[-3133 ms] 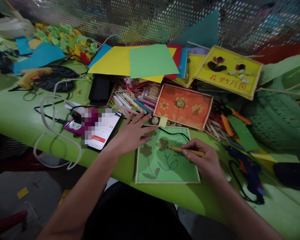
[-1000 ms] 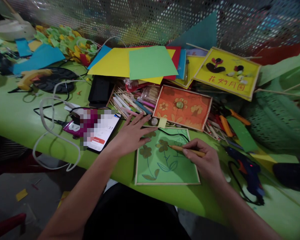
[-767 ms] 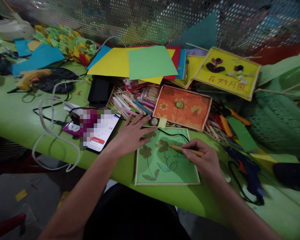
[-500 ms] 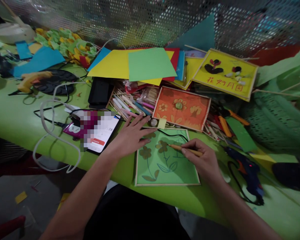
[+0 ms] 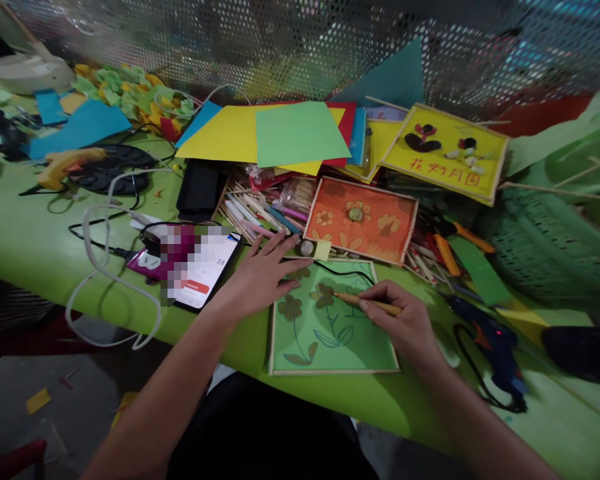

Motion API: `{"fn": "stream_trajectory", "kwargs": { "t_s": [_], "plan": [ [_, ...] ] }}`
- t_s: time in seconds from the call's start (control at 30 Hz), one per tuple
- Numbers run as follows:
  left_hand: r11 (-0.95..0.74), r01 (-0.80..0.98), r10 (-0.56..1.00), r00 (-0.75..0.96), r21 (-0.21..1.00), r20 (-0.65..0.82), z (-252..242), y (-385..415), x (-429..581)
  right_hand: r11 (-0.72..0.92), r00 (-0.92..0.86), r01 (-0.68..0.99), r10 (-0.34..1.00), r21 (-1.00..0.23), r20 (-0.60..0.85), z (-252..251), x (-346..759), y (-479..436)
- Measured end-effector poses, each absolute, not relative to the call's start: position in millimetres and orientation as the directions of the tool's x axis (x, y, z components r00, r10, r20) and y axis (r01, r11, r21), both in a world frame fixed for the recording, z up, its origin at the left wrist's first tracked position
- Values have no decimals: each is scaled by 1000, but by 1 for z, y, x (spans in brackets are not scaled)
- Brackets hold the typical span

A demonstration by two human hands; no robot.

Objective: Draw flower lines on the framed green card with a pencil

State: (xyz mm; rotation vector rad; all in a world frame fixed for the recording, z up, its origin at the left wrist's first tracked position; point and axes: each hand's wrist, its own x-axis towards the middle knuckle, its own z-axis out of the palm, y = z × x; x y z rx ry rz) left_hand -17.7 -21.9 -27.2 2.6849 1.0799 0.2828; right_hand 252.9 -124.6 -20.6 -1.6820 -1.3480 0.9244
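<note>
My right hand (image 5: 397, 317) pinches a tan pen (image 5: 375, 305), its tip at the middle flower of a drawing. The drawing lies on a green sheet (image 5: 290, 347) with thin wooden strips along its edges. Three flowers are outlined on it; brown covers the petals of the left and middle ones, while the right one is partly hidden by the pen and fingers. My left hand (image 5: 263, 277) lies flat with fingers spread over the sheet's upper left corner and holds nothing. A black cord (image 5: 347, 271) runs across the sheet's top edge between both hands.
Left of my left hand lies a lit phone (image 5: 213, 267) with white cable (image 5: 160, 320) loops beside it. An orange framed picture (image 5: 363, 220) and several pens and sticks sit behind. To the right are a blue glue gun (image 5: 493, 340), pliers (image 5: 447, 255) and a green basket (image 5: 555, 240).
The pen and my right hand have shifted very slightly left across the middle flower. My left hand stays in place, and the camera view has tilted a little.
</note>
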Motion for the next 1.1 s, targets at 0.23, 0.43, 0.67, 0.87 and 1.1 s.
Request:
{"fn": "stream_trajectory", "kwargs": {
  "t_s": [0.23, 0.43, 0.67, 0.87, 1.1],
  "plan": [
    [-705, 659, 697, 712, 264, 84, -27, -22, -18, -142, 190, 434, 980, -890, -64, -19, 250, -124],
    [-699, 659, 701, 708, 277, 83, -27, -21, -18, -145, 191, 420, 979, -896, -69, -20, 251, -124],
    [-705, 665, 700, 708, 245, 91, -26, -23, -13, -77, 265, 143, 964, -987, -36, -28, 267, -125],
    [-683, 669, 727, 584, 292, 362, -15, -18, -17, -11, 400, -4, 917, -1000, -12, -13, 266, -123],
    [-667, 325, 735, 433, 671, 522, 24, -40, -14, 9, 461, -10, 887, -1000, 4, -8, 268, -121]
  ]
}}
